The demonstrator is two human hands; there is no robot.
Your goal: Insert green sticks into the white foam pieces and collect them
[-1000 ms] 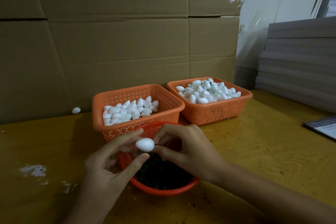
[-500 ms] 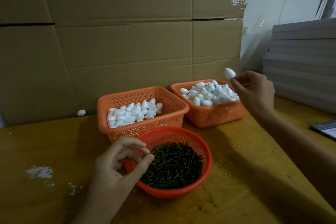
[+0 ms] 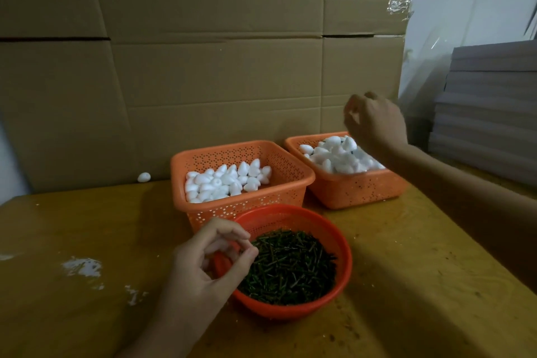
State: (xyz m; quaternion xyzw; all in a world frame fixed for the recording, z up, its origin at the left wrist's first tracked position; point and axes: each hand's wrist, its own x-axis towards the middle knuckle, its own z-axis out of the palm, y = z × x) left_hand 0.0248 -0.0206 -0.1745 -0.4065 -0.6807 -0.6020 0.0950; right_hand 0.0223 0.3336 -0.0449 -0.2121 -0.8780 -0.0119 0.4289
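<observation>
- Head view: your left hand [image 3: 215,259] hovers over the near-left rim of the round orange bowl [image 3: 344,244]. Its fingers are curled into a ring, with the thumb tip meeting the forefinger. I cannot tell whether a stick is pinched there.
- The bowl sits on the yellow table [image 3: 421,270] right in front of you, heaped with green sticks [image 3: 290,264].
- Your right hand [image 3: 374,122] is raised above the far corner of the right basket [image 3: 357,192], well apart from your left. Its back faces the camera and its fingers are curled in. I cannot tell whether they hold anything.
- The right basket is piled with white foam pieces [image 3: 337,154]; dark specks show among them.
- The left basket [image 3: 293,180] stands just behind the bowl and close beside the right one, and holds a lower layer of plain foam pieces [image 3: 226,182].
- One stray foam piece [image 3: 143,177] lies on the table against the cardboard wall [image 3: 218,67], left of the baskets.
- White smears [image 3: 82,267] mark the table to your left.
- A stack of grey boards [image 3: 491,113] rises at the far right.
</observation>
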